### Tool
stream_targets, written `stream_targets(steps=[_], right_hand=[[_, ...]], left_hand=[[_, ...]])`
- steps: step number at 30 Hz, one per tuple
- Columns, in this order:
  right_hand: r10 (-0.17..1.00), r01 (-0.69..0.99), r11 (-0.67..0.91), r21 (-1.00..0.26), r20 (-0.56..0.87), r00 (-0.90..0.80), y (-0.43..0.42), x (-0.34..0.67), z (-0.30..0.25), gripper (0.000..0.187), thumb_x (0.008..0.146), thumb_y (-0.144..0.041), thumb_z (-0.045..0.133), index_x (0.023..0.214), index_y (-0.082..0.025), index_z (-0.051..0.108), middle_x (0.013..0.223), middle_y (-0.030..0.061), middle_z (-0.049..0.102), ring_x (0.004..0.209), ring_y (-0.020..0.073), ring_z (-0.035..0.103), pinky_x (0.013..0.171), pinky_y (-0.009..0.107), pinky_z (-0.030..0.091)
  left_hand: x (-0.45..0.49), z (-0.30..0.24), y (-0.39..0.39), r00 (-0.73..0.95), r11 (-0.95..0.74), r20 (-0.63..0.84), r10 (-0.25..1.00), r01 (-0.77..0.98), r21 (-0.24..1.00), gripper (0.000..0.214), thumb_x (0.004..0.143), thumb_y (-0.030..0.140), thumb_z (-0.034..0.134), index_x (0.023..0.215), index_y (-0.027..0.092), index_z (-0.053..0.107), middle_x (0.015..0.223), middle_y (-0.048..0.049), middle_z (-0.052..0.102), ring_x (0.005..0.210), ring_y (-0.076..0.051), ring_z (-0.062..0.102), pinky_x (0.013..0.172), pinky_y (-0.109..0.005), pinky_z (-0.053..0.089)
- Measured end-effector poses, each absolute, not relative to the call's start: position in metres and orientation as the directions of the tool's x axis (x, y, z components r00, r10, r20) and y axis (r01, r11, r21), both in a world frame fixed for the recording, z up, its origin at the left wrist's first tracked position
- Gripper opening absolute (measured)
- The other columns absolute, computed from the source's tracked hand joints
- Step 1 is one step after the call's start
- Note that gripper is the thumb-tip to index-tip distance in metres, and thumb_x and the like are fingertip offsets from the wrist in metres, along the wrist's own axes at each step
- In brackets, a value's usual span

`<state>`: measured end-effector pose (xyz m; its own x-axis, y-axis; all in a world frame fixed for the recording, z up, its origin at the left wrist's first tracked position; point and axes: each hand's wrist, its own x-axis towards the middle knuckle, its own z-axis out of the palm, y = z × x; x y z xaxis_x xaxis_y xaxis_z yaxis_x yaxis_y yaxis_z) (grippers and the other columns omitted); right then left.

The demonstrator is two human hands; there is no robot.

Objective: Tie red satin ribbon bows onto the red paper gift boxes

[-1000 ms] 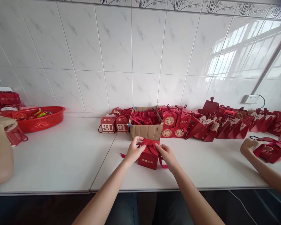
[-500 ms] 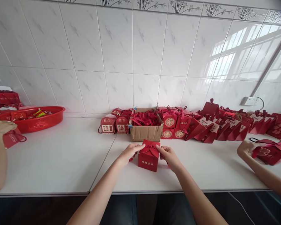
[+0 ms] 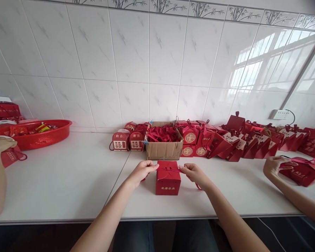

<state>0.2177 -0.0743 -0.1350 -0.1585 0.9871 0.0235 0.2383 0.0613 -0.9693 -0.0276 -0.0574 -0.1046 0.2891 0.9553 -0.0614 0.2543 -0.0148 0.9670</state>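
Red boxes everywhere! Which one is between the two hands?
The lone red box at the front of the table. The left hand and right hand hold its ribbon; the other boxes all lie farther off, mostly along the wall.

A small red gift box (image 3: pixel 168 180) stands upright on a white table (image 3: pixel 68 175). The left hand (image 3: pixel 141 171), at the box's 9 o'clock, and the right hand (image 3: pixel 195 174), at its 3 o'clock, each pinch an end of a red ribbon (image 3: pixel 170 170) drawn taut across the lid. At 12 o'clock sits a cardboard carton (image 3: pixel 164 149) full of ribbons; at 2 o'clock, a row of red boxes (image 3: pixel 225 140); at 10 o'clock, a red basin (image 3: pixel 36 138). Far at 3 o'clock, a co-worker's hand (image 3: pixel 273 166) grips another red box (image 3: pixel 301 171).
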Motion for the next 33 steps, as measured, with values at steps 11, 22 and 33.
stream_targets(steps=[11,22,33], right_hand=[[0.931,0.139,0.074,-0.987,0.018,-0.364,-0.079,0.236,-0.120,0.047,0.074,-0.054,0.065,0.053,-0.016,0.046,0.051,-0.0044,0.036,0.051,0.0082,0.028,0.050,0.025,0.022],[0.917,-0.133,0.094,-0.987,0.138,-0.374,-0.089,0.213,-0.104,0.044,0.072,-0.045,0.071,0.109,-0.022,0.063,0.077,0.0018,0.062,0.069,0.0148,0.054,0.069,0.029,0.040],[0.950,0.068,0.208,-0.976,0.186,-0.250,-0.091,0.196,-0.100,0.042,0.072,-0.047,0.068,0.101,-0.018,0.055,0.062,-0.0041,0.054,0.055,0.0095,0.044,0.054,0.023,0.032]], left_hand=[[-0.033,-0.110,-0.064,0.266,-0.196,0.107,0.958,0.334,0.922,0.042,0.069,0.050,0.063,0.059,0.019,0.036,0.058,0.0063,0.033,0.055,-0.010,0.029,0.053,-0.023,0.022],[-0.012,-0.093,-0.068,0.208,-0.381,0.324,0.923,0.379,0.843,0.024,0.074,0.044,0.062,0.079,0.021,0.059,0.093,-0.0034,0.064,0.097,-0.022,0.055,0.085,-0.030,0.038],[0.030,-0.083,-0.061,0.284,-0.459,0.386,0.878,0.270,0.846,0.023,0.072,0.040,0.066,0.075,0.017,0.065,0.082,-0.0057,0.070,0.082,-0.021,0.064,0.076,-0.030,0.047]])
